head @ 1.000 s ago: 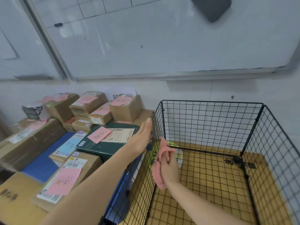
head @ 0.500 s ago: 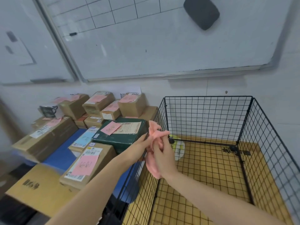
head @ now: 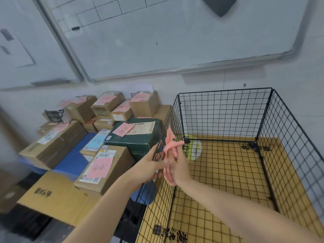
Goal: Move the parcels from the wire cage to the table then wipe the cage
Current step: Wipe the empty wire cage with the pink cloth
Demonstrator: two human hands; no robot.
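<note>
My right hand (head: 177,165) is inside the cage (head: 224,113), fingers stretched out nearly straight and laid flat on the pink cloth (head: 171,141), pressing it against the inner face of the left panel. The cloth is bunched long and narrow. Its long axis runs up and down the mesh, with one end poking past my fingertips toward the panel's top rim and the other showing below my palm. My left hand (head: 150,165) is outside the same panel, directly opposite, fingers loosely extended against the wire and gripping nothing. The mesh runs between my two hands.

The cage stands with its top open, its back panel close to the wall under the whiteboard (head: 175,32), over a yellow mat (head: 228,172). The parcels (head: 103,165) are stacked on the blue table (head: 73,160) just left of the cage, most bearing pink notes. A green box (head: 138,135) lies nearest the panel I am pressing.
</note>
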